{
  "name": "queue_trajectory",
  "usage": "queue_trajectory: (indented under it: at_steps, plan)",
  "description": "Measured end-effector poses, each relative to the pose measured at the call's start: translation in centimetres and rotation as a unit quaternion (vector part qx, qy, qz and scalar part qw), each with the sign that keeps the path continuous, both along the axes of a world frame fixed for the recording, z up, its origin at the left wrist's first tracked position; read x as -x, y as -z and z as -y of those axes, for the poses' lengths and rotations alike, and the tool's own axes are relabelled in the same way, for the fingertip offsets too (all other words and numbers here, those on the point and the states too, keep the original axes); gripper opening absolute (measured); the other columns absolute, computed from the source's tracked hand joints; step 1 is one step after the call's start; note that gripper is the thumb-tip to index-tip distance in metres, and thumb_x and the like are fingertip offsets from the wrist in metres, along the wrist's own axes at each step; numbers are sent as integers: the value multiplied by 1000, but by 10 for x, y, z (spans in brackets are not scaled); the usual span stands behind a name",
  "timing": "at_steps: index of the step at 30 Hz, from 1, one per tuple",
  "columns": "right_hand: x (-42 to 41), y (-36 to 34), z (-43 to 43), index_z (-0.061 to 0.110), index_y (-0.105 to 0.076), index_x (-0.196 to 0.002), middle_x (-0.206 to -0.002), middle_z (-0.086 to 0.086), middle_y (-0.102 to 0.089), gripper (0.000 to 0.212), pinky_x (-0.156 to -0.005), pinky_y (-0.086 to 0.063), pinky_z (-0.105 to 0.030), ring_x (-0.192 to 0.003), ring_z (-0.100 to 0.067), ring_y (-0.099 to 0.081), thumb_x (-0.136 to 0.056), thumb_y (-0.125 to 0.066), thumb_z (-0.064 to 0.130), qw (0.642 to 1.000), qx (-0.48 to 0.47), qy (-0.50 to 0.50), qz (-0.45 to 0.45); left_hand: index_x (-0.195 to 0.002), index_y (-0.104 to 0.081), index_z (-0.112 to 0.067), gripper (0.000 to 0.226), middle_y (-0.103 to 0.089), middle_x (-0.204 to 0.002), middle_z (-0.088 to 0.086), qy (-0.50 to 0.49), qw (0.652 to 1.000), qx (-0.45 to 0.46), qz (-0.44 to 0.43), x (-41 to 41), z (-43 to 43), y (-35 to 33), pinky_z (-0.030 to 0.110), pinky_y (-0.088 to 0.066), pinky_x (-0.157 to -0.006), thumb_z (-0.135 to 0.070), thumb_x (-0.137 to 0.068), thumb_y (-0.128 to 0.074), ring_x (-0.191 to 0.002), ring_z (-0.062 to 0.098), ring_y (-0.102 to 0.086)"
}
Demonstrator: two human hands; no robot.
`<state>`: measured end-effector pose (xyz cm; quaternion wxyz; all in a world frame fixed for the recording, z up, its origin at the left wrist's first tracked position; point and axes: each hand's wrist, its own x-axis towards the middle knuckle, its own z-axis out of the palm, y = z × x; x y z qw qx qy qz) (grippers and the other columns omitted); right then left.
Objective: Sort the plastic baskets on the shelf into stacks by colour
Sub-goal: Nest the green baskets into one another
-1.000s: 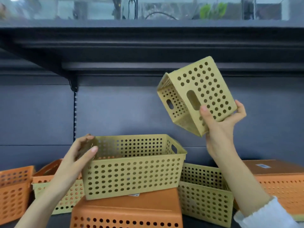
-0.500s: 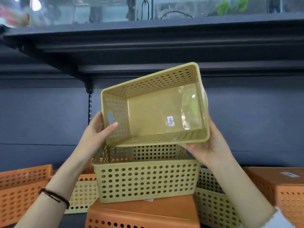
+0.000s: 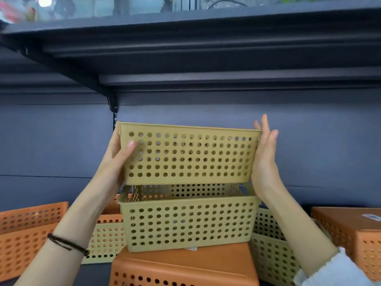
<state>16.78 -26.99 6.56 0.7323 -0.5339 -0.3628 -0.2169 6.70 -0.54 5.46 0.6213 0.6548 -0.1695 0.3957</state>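
Yellow plastic basket (image 3: pixel 188 155), round-holed walls, upright

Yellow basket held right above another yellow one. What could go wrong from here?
The right hand presses flat on the held yellow basket, no grip; that end may slip.
It hangs tilted, so a corner may catch the rim of the lower yellow basket.
That basket sits on an upturned orange basket; a push might shift it.
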Motion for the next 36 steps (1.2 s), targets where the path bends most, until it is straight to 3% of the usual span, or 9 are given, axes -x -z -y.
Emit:
queue_trajectory:
  at_steps: [5,10,15,18,22,27,31,34,36]
  plan:
    - [-5,1,6,57,-15,-143,-155,29,-19,70,-115,-28,-40,-139,1,-28,-75,-20,77,998,53,3,12,-145,-3,-62,88,-55,-140,-11,-74,997,-30,14,6,14,3,24,-57,-85,-50,-78,-58,-108,0,-66]
    - [-14,2,24,70,-27,-116,-143,35,-28,66,-115,-28,-44,-141,-4,-29,-56,-26,96,995,87,25,35,-149,-21,-47,61,-68,-105,-17,-94,993,-68,33,26,19,10,6,-49,-71,-30,-96,-45,-91,-8,-68]
    - [-26,35,32,62,-26,-124,-131,39,-35,73,-97,-33,-8,-120,25,-36,-60,-20,97,980,182,73,45,-138,-39,-42,50,-71,-105,-10,-99,991,-93,-14,25,13,28,11,-53,-62,-30,-91,-53,-83,-3,-71]
    - [-26,52,33,42,-37,-138,-132,33,-40,75,-93,-26,4,-116,31,-34,-78,-15,82,977,192,87,21,-123,-52,-51,41,-68,-118,-9,-109,986,-121,-41,24,3,41,18,-56,-71,-55,-84,-64,-98,1,-69]
    - [-27,73,32,39,-54,-128,-140,24,-48,61,-114,-20,-20,-137,8,-31,-92,-10,62,977,199,72,0,-98,-61,-56,49,-56,-132,-28,-143,980,-123,-69,27,-9,66,31,-42,-101,-84,-59,-58,-122,-17,-47]
    - [-32,87,29,71,-20,-134,-158,28,-14,67,-117,-20,-49,-146,-4,-18,-71,-37,86,983,182,3,-40,-115,-41,-75,81,-44,-141,-31,-100,984,-120,-86,23,-6,85,28,-42,-97,-84,-41,-72,-122,-18,-45]
    - [-32,95,25,72,-21,-131,-159,11,-24,73,-115,-29,-50,-141,-12,-35,-67,-54,82,982,178,-48,-45,-119,-45,-71,85,-63,-125,-12,-74,992,-77,-64,18,-1,84,27,-55,-89,-75,-42,-80,-113,1,-62]
    - [-31,90,30,62,-29,-133,-148,1,-43,76,-106,-43,-40,-127,-10,-53,-64,-58,81,985,167,-31,-22,-134,-42,-56,76,-61,-100,17,-74,995,-59,-43,8,4,76,6,-51,-72,-37,-73,-82,-94,-12,-66]
    - [-32,83,37,57,-32,-132,-139,1,-52,79,-97,-51,-35,-116,-11,-61,-62,-61,80,988,151,-11,-10,-139,-37,-59,83,-71,-110,4,-45,996,-59,-44,-3,5,66,13,-55,-76,-35,-73,-81,-103,-5,-67]
